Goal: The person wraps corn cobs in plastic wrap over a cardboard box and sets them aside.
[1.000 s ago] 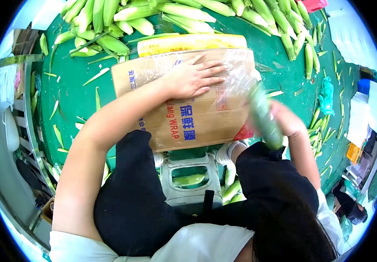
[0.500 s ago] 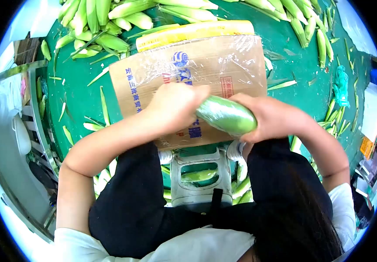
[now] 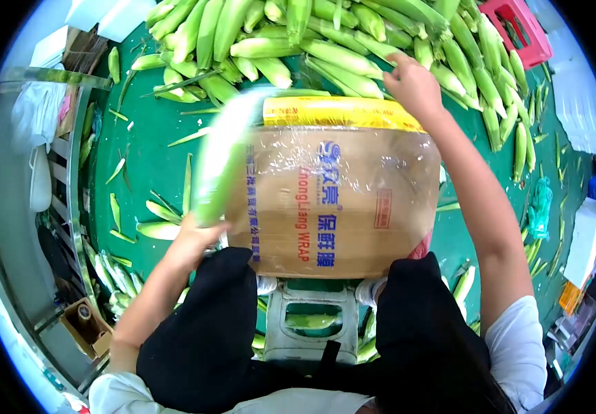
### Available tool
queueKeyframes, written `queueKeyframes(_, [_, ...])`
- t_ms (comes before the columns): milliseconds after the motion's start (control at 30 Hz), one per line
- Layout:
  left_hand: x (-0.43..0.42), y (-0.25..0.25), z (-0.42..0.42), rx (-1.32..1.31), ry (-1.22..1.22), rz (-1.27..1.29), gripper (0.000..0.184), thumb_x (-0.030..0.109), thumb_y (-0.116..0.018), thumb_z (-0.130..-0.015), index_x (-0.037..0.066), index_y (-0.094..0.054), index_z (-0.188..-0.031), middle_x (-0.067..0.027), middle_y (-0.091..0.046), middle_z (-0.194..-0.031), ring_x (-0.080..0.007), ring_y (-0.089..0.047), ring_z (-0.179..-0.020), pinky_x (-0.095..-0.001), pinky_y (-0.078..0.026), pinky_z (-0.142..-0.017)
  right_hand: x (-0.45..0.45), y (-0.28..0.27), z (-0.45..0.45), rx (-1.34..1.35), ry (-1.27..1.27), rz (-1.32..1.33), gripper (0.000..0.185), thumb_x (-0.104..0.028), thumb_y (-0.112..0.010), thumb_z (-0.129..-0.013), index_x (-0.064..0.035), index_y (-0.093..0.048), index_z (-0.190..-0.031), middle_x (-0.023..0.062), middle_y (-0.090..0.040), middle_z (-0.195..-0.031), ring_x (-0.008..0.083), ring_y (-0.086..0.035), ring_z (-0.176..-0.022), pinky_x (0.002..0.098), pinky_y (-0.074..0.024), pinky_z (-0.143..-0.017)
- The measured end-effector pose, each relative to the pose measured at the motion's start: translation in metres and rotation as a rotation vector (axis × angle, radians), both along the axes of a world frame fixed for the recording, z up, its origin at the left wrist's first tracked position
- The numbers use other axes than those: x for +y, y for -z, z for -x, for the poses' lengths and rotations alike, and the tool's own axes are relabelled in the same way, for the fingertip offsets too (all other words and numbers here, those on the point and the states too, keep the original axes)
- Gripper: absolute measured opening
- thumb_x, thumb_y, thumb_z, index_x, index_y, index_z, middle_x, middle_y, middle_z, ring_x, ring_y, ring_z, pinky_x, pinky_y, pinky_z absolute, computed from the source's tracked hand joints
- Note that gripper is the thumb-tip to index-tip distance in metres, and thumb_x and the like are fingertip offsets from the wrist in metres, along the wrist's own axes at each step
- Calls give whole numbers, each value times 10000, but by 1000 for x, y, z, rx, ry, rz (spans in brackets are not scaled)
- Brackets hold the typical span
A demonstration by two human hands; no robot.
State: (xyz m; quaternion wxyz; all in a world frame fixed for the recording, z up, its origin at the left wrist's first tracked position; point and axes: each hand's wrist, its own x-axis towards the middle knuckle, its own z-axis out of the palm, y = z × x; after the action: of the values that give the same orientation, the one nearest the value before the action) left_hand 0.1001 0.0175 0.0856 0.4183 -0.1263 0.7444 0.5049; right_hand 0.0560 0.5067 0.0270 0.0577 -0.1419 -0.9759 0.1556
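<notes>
My left hand (image 3: 203, 238) is closed round the lower end of a wrapped corn ear (image 3: 223, 162), which is smeared by motion at the left edge of the cardboard box (image 3: 284, 200). My right hand (image 3: 408, 83) reaches out past the box to the edge of the heap of green corn ears (image 3: 343, 58). Its fingers are bent beside an ear; whether they grip it cannot be made out. Along the far side of the box lies a yellow roll (image 3: 343, 112) with clear film over it. Film also covers the top of the box.
A pink stool (image 3: 519, 31) stands at the upper right. A teal glove (image 3: 539, 207) and loose husks lie on the green floor (image 3: 153, 138). On the left are a metal rack (image 3: 77, 228) and a small open carton (image 3: 85, 328). A grey stool (image 3: 312, 345) is between the legs.
The wrapped ear has passed from between both hands over the box to the left side, in my left hand. My right hand has let go of it and moved up to the heap.
</notes>
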Motion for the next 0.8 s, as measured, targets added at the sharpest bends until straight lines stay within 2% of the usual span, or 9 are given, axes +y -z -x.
queueKeyframes(100, [-122, 33, -35, 188, -691, 294, 206, 207, -744, -900, 144, -569, -989, 58, -416, -677, -59, -354, -471, -251, -245, -413, 39, 54, 49, 2, -49, -12, 481, -321, -709, -922, -105, -636, -1345, 162, -662, -1320, 343, -625, -1226, 464, -531, -1007])
queueKeyframes(200, [-253, 29, -137, 184, -872, 617, 305, 182, -746, -891, 119, -540, -1108, -9, -409, -874, -142, -365, -680, -305, -266, -579, 25, 104, 86, -165, -168, -22, 712, -341, -734, -916, -95, -446, -1519, 214, -539, -1494, 399, -543, -1341, 472, -480, -1097])
queueKeyframes(333, [-378, -16, -301, -181, -502, 1223, 463, 150, -747, -879, 87, -501, -1266, -98, -400, -1137, -252, -379, -959, -377, -293, -799, 19, 112, 98, -445, -271, -39, 834, -368, -727, -934, -132, -298, -1609, 249, -514, -1515, 414, -547, -1338, 476, -453, -1122])
queueKeyframes(367, [-390, -27, -324, -286, -325, 1337, 504, 142, -748, -876, 79, -491, -1305, -120, -398, -1203, -280, -383, -1029, -395, -300, -855, 19, 108, 93, -376, -272, -11, 764, -357, -722, -949, -122, -371, -1586, 243, -537, -1500, 385, -593, -1291, 452, -482, -1081])
queueKeyframes(467, [-391, -36, -312, -71, 166, 1419, 630, 118, -749, -866, 55, -461, -1423, -187, -391, -1400, -362, -394, -1238, -449, -321, -1020, 32, 57, 55, -247, -188, 417, 653, -346, -706, -970, -109, -479, -1535, 183, -595, -1452, 299, -624, -1245, 400, -496, -1044])
queueKeyframes(600, [-180, -25, -91, 935, 630, 839, 801, -4, -732, -840, 42, -379, -1558, -267, -355, -1611, -455, -370, -1470, -528, -303, -1207, 7, -39, -54, -146, -123, 871, 604, -334, -702, -987, -89, -515, -1506, 130, -672, -1295, 203, -649, -1154, 362, -514, -1016])
queueKeyframes(700, [18, -11, 24, 1770, 616, 317, 888, 272, -927, -747, 102, -445, -1473, -291, -372, -1590, -466, -367, -1467, -641, -291, -1158, -37, -83, -109, -20, -364, 851, 617, -278, -718, -976, -78, -502, -1518, 113, -654, -1333, 213, -644, -1168, 352, -522, -1017])
queueKeyframes(733, [72, -21, 40, 1781, 773, 276, 1124, 281, -975, -613, 129, -400, -1567, -266, -365, -1587, -507, -375, -1443, -642, -302, -1157, -53, -96, -122, -16, -443, 785, 641, -261, -733, -966, -74, -491, -1529, 108, -645, -1352, 212, -641, -1178, 344, -525, -1014])
queueKeyframes(800, [143, -39, 51, 1571, 1031, 168, 730, 211, -848, -761, 247, -603, -1448, -151, -605, -1321, -377, -595, -1201, -494, -476, -1021, -75, -98, -148, 133, -367, 849, 683, -220, -762, -945, -88, -475, -1550, 121, -646, -1368, 221, -641, -1200, 331, -534, -998])
